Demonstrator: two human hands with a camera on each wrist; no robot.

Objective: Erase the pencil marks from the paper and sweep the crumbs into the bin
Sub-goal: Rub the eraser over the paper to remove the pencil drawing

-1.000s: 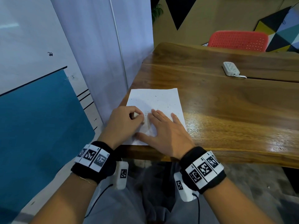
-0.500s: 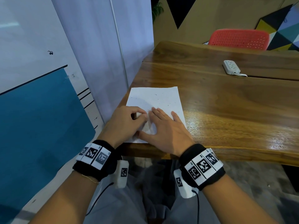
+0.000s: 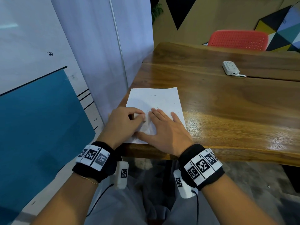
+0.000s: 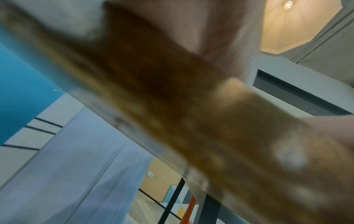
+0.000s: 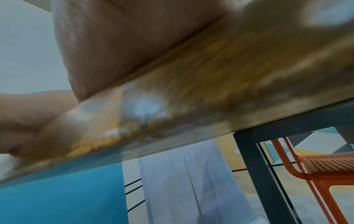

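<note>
Glossy wooden table [image 3: 227, 111], seam running across far part, on dark metal legs [image 5: 254, 174]. White power strip [image 3: 230, 68] on table, far right. Red perforated chair [image 3: 238, 40] behind far edge. Left: white wall with teal panel [image 3: 37, 127], pale translucent curtain [image 3: 100, 46] beside table. Back wall tan with black triangle and multicoloured geometric panel [image 3: 282, 34]. Grey concrete floor [image 3: 253, 184]. Recessed octagonal ceiling light [image 4: 288, 5].

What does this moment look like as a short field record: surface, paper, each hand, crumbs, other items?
surface: wooden table
paper: white sheet flat near the table's left front corner
left hand: left hand curled on the sheet, pinching something small; eraser not clearly visible
right hand: right hand flat, fingers spread, pressing the sheet
crumbs: dark specks scattered on the sheet
other: power strip, red chair
bin: not in view
</note>
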